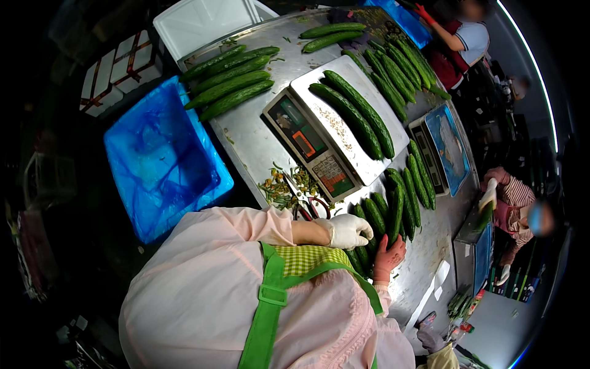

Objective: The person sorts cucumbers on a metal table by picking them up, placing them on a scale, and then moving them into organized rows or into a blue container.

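Observation:
My left hand [349,230], in a white glove, rests with curled fingers over the near cucumbers [375,216]; whether it grips one is hidden. Just to its right, my right hand [389,258], in a red glove, holds the lower end of a cucumber [396,216] that lies tilted over others. Two cucumbers [352,117] lie side by side on the metal pan of a digital scale [318,108]. Scissors [302,197] with dark red handles lie open among flower and stem trimmings [276,189], beside the scale and near my left forearm.
Cucumber rows lie on the metal table [239,143], at its left end [233,80] and far side [396,69]. A blue-lined crate [161,157] stands left of the table. A second scale [445,143] is beyond. Co-workers [465,41] [516,207] stand across the table.

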A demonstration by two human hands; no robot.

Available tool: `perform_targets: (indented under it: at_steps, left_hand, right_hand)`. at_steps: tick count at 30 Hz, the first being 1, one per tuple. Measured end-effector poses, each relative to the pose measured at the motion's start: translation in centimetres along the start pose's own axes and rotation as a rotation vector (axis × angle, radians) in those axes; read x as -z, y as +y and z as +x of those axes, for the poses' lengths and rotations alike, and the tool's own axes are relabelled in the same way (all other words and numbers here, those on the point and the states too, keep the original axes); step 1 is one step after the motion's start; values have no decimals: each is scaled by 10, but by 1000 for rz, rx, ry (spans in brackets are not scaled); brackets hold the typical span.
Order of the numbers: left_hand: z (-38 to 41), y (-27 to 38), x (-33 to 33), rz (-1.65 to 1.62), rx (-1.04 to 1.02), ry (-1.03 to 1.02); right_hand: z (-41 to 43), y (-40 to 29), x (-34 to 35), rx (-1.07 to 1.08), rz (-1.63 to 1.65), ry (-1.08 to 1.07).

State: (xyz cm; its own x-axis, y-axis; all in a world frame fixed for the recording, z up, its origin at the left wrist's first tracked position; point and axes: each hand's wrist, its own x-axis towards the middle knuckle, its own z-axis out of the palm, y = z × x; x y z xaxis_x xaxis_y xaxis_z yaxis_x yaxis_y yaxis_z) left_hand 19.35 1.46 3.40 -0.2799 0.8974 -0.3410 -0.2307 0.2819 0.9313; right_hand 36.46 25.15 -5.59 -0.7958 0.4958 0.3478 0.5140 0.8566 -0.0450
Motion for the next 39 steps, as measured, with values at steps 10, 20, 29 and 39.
perform_targets:
  at_steps: [10,20,29,39]
  left_hand:
    - [5,-38,22,105,-345,446]
    - [-38,-53,133,393,-580,1144]
    - [-61,-54,167,588,-512,1409]
    - [-30,13,218,1203,-516,1146]
  right_hand:
    - [28,9,16,50,80,-72]
    - [74,19,17,86,174,-136]
    - [112,12,10,-41,425,19]
    - [146,52,-13,89,86,-187]
